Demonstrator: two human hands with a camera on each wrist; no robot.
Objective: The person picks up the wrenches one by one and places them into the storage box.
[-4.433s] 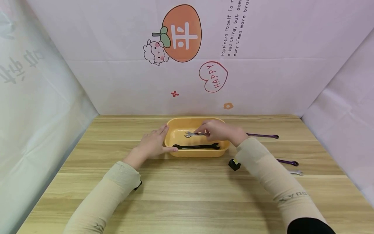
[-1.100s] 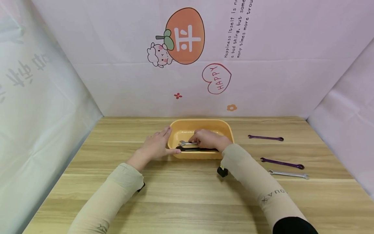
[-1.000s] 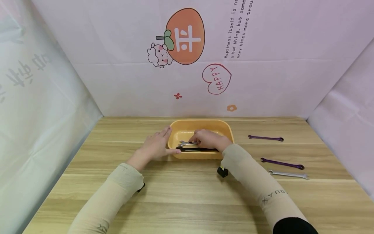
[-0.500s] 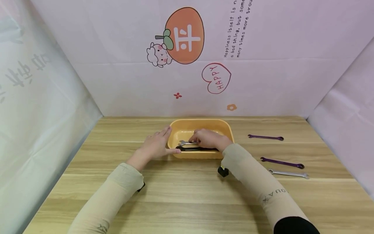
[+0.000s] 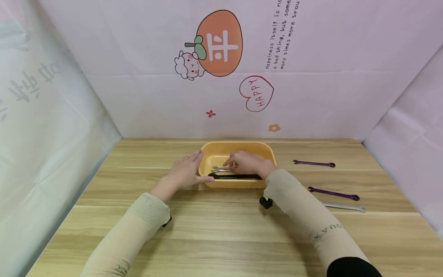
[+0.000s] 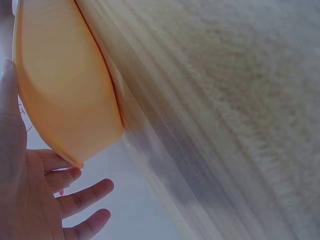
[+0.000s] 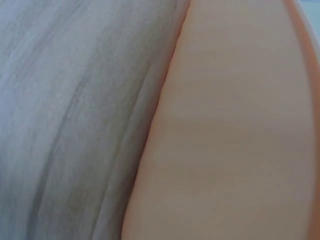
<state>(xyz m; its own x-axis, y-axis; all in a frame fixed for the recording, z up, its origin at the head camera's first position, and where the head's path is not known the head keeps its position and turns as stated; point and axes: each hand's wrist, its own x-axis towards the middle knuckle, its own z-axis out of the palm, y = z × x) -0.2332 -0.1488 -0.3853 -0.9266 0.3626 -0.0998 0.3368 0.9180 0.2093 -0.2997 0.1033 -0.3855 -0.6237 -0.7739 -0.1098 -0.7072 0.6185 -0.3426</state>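
Observation:
A yellow plastic bin stands near the back of the table. My left hand rests at its left end, fingers fairly straight and thumb over the near rim. In the left wrist view, the left hand touches the bin wall with thumb and index finger. Inside the bin lie a black wrench and, behind it, a silver wrench. My right hand hovers over the silver wrench's right part, hiding it, with the index finger raised off it. The right wrist view shows only the bin's side, no hand.
To the right of the bin, a purple wrench lies farther back. Closer to me are a second purple wrench and a silver wrench, partly behind the right sleeve. A printed white sheet hangs behind the table.
My right hand has lowered the silver wrench into the bin beside the black one, then let go of it and risen slightly. The left hand stays on the bin.

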